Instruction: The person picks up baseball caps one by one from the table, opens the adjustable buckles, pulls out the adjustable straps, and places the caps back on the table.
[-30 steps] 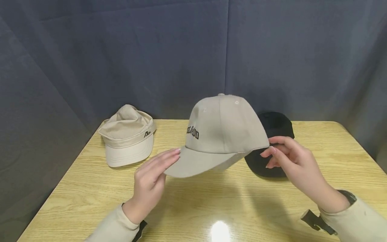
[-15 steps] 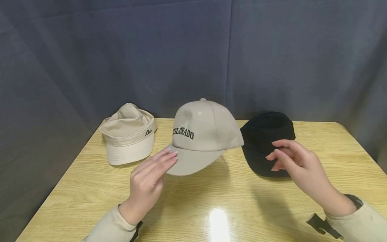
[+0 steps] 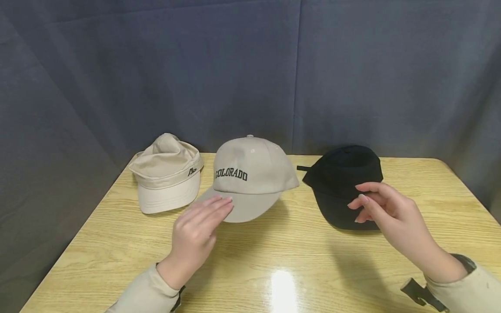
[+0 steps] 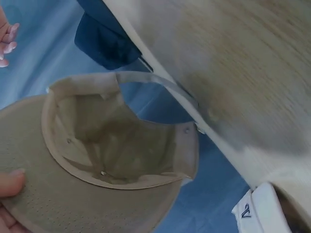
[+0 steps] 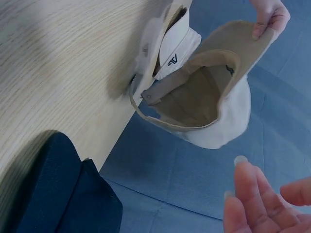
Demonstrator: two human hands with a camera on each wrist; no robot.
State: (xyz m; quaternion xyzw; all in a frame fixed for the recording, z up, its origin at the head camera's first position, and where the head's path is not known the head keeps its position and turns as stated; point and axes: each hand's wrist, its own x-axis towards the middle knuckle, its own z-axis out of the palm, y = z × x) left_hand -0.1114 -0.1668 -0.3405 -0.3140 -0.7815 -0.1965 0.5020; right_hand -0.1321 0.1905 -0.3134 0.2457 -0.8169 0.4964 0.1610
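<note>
A light grey baseball cap (image 3: pixel 254 165) with "COLORADO" across its front hangs above the table. My left hand (image 3: pixel 199 230) pinches its brim, fingers on top and the thumb (image 4: pixel 10 183) underneath. The left wrist view looks into the cap's hollow (image 4: pixel 116 141) and shows its back strap (image 4: pixel 155 80). My right hand (image 3: pixel 395 221) is in the air with loosely bent fingers and nothing in them. In the head view it overlaps the brim of a black cap (image 3: pixel 344 182) on the table.
A beige cap (image 3: pixel 166 174) with a dark logo sits at the back left of the wooden table (image 3: pixel 250 269). A dark grey-blue curtain (image 3: pixel 250 65) hangs behind the table. From the black cap, a strap (image 3: pixel 302 168) sticks out leftward.
My right hand has let go of the grey cap's rear edge and drawn slightly right. The grey cap has swung left and turned its front toward me, still in my left hand.
</note>
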